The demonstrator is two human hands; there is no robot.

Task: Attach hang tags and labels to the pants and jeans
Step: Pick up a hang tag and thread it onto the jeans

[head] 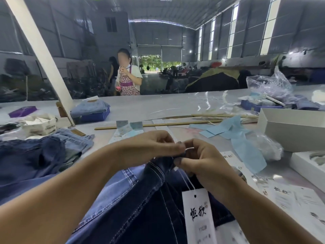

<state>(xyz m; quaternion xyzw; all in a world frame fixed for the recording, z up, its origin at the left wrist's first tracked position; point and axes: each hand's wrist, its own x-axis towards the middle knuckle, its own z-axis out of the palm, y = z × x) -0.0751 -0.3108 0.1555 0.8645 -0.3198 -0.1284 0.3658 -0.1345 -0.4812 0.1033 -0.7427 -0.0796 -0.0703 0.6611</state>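
A pair of dark blue jeans (140, 205) with white stitching lies in front of me, its top raised between my hands. My left hand (151, 145) and my right hand (202, 161) meet above it, both pinching the white string (189, 148) at the jeans' waistband. The string runs down to a white hang tag (198, 215) with black characters, which hangs over the denim at lower right. Where the string passes through the fabric is hidden by my fingers.
More jeans (31, 159) are heaped at left. Loose white tags (299, 199) lie at right beside white boxes (292, 131), light blue sheets (242, 143) and plastic bags. Wooden sticks (158, 125), a blue tray with folded jeans (93, 110) and a person (129, 76) stand beyond.
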